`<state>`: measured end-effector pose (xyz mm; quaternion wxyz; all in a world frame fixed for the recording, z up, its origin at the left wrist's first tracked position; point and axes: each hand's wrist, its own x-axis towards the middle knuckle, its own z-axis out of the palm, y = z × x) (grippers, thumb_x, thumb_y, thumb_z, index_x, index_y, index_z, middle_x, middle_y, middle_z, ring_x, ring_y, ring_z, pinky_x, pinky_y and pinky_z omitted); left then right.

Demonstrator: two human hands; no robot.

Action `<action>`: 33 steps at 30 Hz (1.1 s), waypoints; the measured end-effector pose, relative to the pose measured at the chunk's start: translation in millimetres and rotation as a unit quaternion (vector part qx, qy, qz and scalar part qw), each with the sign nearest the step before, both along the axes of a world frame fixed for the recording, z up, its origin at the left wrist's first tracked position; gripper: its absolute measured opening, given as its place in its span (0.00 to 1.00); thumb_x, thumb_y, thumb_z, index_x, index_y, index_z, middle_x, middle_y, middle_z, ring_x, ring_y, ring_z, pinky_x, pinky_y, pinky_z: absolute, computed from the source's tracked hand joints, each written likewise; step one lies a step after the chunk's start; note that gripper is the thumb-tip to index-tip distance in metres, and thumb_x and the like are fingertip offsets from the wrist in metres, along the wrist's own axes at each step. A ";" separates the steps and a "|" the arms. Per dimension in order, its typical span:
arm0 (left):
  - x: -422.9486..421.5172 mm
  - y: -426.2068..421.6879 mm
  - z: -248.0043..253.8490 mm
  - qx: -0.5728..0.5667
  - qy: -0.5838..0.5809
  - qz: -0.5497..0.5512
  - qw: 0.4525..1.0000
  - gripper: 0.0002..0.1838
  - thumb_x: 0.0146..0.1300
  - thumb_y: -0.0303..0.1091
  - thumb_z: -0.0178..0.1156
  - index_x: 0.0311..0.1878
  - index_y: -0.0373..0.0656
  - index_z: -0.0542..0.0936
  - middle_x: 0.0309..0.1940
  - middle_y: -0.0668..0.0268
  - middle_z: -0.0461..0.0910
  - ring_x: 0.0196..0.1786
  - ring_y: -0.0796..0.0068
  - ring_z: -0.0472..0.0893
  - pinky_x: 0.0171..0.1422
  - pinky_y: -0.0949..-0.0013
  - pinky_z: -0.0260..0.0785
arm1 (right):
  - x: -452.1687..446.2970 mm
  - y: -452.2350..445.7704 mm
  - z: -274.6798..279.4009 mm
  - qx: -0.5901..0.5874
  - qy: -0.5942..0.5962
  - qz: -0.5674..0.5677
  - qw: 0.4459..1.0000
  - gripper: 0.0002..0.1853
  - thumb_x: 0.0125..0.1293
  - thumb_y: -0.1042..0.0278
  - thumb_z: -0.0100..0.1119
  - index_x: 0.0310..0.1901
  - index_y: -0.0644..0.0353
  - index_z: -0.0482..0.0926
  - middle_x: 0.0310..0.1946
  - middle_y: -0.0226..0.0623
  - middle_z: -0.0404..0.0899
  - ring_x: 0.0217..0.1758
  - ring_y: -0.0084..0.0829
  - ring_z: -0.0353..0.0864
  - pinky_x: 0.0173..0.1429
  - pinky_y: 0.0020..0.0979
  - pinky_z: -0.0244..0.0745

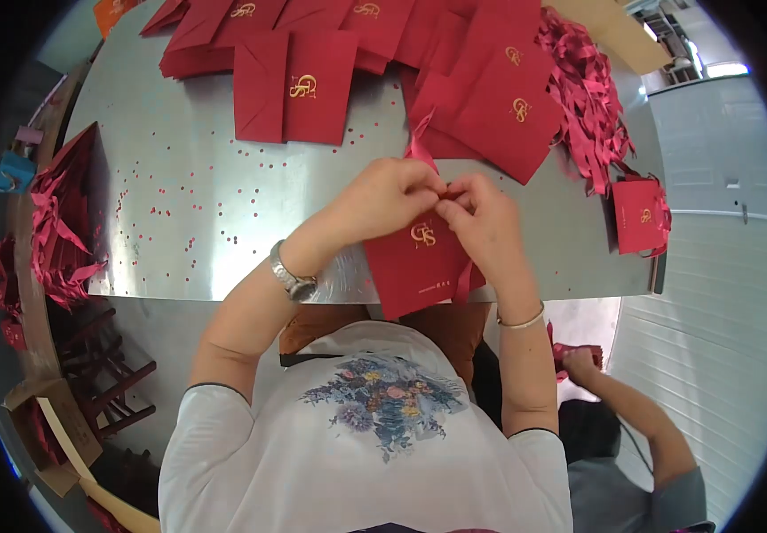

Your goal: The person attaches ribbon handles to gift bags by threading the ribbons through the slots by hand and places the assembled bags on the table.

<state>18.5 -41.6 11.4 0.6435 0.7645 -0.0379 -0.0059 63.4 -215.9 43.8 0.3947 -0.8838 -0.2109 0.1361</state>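
Note:
Near the table's front edge lies a red paper bag (414, 266) with a gold logo. Over its upper edge, my left hand (392, 195) and my right hand (485, 218) meet, each with fingers pinched together. A pink-red ribbon (419, 147) sticks up just behind my left fingers, and another strip of ribbon (463, 282) hangs along the bag's right side. What is pinched between the fingertips is too small and covered to make out.
Red bags (317, 89) are piled at the back of the metal table (312, 164). Ribbons (583, 98) heap at the back right. A finished-looking small bag (639, 216) lies at the right edge. Ribboned bags (63, 222) stand left. A co-worker's arm (636, 404) is at lower right.

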 end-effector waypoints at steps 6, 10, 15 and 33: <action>22.4 8.0 9.3 0.073 0.000 -0.116 0.991 0.10 0.59 0.25 0.57 0.44 0.36 0.82 0.32 0.57 0.83 0.37 0.69 0.83 0.45 0.68 0.73 | -13.8 -8.3 2.3 0.005 0.012 -0.011 1.000 0.13 0.56 0.70 0.68 0.39 0.64 0.77 0.28 0.44 0.83 0.31 0.38 0.84 0.38 0.34 0.77; 20.1 9.0 26.3 0.079 -0.013 -0.151 0.985 0.11 0.55 0.22 0.58 0.42 0.37 0.82 0.31 0.56 0.83 0.35 0.67 0.83 0.43 0.67 0.73 | -19.1 -11.6 1.4 0.074 0.028 -0.040 0.996 0.12 0.56 0.73 0.69 0.38 0.64 0.77 0.28 0.41 0.84 0.30 0.32 0.84 0.37 0.30 0.78; 22.5 8.0 24.4 0.168 -0.073 -0.146 0.972 0.08 0.53 0.22 0.60 0.38 0.37 0.82 0.30 0.54 0.82 0.36 0.60 0.82 0.41 0.63 0.73 | -21.4 -11.0 1.4 0.091 0.023 -0.035 0.995 0.11 0.56 0.75 0.70 0.38 0.63 0.77 0.27 0.39 0.84 0.29 0.27 0.84 0.36 0.27 0.78; -2.9 39.2 2.4 0.233 -0.151 0.208 0.938 0.08 0.58 0.27 0.58 0.42 0.40 0.79 0.38 0.53 0.79 0.41 0.48 0.78 0.46 0.54 0.72 | -23.7 -34.3 -33.7 0.202 0.153 0.013 0.967 0.21 0.57 0.76 0.67 0.53 0.64 0.74 0.27 0.28 0.78 0.31 0.17 0.75 0.38 0.22 0.73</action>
